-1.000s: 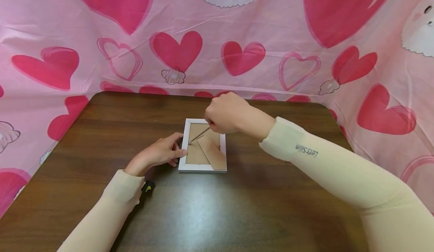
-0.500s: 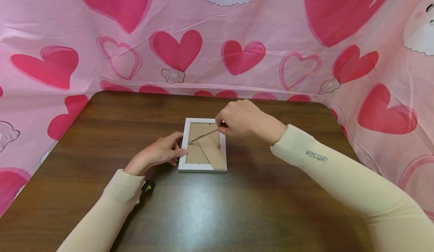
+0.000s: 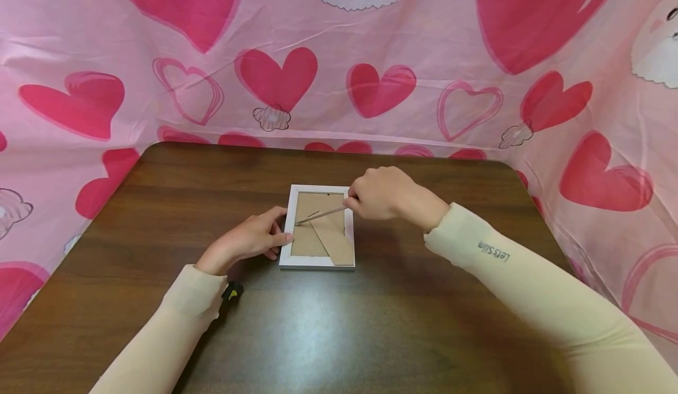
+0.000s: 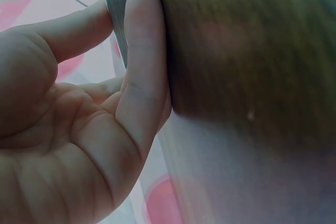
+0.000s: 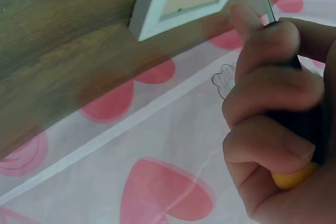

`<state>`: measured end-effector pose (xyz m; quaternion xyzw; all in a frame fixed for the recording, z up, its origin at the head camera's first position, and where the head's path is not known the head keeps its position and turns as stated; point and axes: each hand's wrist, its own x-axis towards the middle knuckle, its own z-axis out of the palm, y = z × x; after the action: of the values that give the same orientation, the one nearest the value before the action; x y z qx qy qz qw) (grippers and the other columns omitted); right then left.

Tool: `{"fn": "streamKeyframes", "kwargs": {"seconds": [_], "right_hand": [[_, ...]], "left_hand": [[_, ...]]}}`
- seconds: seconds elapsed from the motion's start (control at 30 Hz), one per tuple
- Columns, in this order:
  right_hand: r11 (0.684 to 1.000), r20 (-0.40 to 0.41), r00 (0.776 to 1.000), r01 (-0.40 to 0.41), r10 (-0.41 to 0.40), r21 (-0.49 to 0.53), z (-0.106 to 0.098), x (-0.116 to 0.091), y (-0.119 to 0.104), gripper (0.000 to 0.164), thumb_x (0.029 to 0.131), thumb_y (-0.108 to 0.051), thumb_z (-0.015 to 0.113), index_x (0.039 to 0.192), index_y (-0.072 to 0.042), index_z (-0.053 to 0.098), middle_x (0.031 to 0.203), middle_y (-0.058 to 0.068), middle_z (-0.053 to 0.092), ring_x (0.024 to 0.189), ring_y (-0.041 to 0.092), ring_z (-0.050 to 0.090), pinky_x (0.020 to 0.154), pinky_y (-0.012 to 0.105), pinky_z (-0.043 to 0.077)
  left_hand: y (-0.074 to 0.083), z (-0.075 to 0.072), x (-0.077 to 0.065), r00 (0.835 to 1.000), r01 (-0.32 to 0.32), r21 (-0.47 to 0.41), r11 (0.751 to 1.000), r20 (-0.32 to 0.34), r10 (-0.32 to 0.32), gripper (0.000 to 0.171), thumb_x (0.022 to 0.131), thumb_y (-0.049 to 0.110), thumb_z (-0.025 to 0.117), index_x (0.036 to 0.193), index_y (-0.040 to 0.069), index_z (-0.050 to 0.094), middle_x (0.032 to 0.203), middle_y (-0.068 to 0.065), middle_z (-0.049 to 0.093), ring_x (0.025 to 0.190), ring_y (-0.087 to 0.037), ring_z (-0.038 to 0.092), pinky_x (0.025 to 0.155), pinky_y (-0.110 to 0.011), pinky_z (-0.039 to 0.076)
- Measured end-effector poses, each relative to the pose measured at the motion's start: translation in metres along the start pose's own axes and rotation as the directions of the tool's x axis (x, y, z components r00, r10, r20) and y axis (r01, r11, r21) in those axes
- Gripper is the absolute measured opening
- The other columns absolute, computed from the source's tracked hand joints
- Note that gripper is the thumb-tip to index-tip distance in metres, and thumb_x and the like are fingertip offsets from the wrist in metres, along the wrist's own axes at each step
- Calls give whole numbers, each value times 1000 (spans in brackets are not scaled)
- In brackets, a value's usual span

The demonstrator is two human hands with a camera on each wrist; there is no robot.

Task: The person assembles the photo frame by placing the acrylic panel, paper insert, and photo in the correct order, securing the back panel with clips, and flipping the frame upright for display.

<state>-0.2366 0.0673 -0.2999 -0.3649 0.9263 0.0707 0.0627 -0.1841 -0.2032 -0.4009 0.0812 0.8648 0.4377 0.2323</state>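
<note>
A white picture frame [image 3: 286, 229] lies back side up on the table, its tan backing board [image 3: 308, 245] and slanted stand leg [image 3: 336, 242] showing. With thumb on the rim and fingers along the outer side, my left hand [image 3: 246, 239] holds the frame's left edge. My right hand [image 3: 389, 194], over the right rim, grips a screwdriver [image 3: 326, 212]. Its thin metal shaft slants low across the backing, with the tip at the left inner edge. In the right wrist view, curled fingers wrap the screwdriver's black handle, which has a yellow end [image 5: 295, 176].
Brown wood-grain tabletop [image 3: 424, 300] surrounds the frame. A pink heart-patterned cloth [image 3: 328, 105] hangs behind the table and along its sides. Beside the left cuff is a small black object [image 3: 232, 291] with a yellow-green mark.
My right hand has moved right and lower, tilting the screwdriver shaft flatter while its tip stays at the left inner edge. The left hand and the picture frame have kept their places.
</note>
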Motion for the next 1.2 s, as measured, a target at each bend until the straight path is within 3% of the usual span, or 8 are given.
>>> {"fn": "streamKeyframes", "kwargs": {"seconds": [0.37, 0.47, 0.67, 0.87, 1.03, 1.2], "right_hand": [[1000, 33, 999, -12, 12, 10, 20, -4, 5, 43, 97, -48, 43, 62, -24, 51, 58, -4, 47, 61, 15, 50, 55, 35, 43], [1000, 40, 999, -26, 26, 8, 25, -3, 6, 42, 97, -50, 40, 66, -26, 56, 61, -5, 51, 67, 16, 54, 60, 38, 46], [999, 46, 998, -42, 43, -20, 33, -2, 8, 42, 97, -53, 36, 89, -28, 69, 80, -5, 63, 83, 21, 61, 71, 43, 50], [998, 38, 999, -32, 34, -57, 39, -1, 9, 46, 98, -55, 34, 87, -27, 69, 82, -4, 64, 83, 22, 61, 71, 43, 51], [1000, 50, 998, -24, 25, -18, 49, -3, 12, 45, 98, -55, 34, 101, -28, 71, 93, -5, 67, 89, 21, 61, 77, 43, 51], [1000, 36, 999, -9, 8, 10, 59, -3, 17, 43, 98, -54, 36, 99, -30, 71, 86, -8, 65, 85, 19, 60, 75, 41, 51]], "left_hand": [[-2, -1, 0, 1000, 14, 0, 1000, 6, -14, 64, 90, 21, 68, 142, 11, 33, 92, -15, 54, 71, -25, 59, 64, -35, 58], [-2, 0, 0, 1000, 18, 2, 1000, 6, -18, 64, 90, 21, 68, 142, 11, 33, 92, -16, 54, 71, -25, 60, 64, -35, 58], [-2, 0, 0, 1000, 6, 4, 1000, 0, -6, 64, 89, 22, 69, 142, 11, 34, 92, -16, 54, 70, -25, 61, 64, -35, 58], [-3, 0, 0, 1000, -2, 15, 1000, -11, 2, 62, 89, 21, 69, 141, 11, 35, 91, -15, 54, 71, -24, 60, 63, -35, 58], [-3, 1, 0, 1000, -14, 17, 1000, -8, 15, 62, 90, 20, 68, 141, 9, 36, 90, -15, 55, 71, -24, 59, 62, -35, 58], [-1, 1, 0, 1000, -18, 26, 999, -8, 19, 62, 90, 21, 68, 142, 9, 35, 91, -15, 54, 71, -24, 59, 62, -35, 58]]}}
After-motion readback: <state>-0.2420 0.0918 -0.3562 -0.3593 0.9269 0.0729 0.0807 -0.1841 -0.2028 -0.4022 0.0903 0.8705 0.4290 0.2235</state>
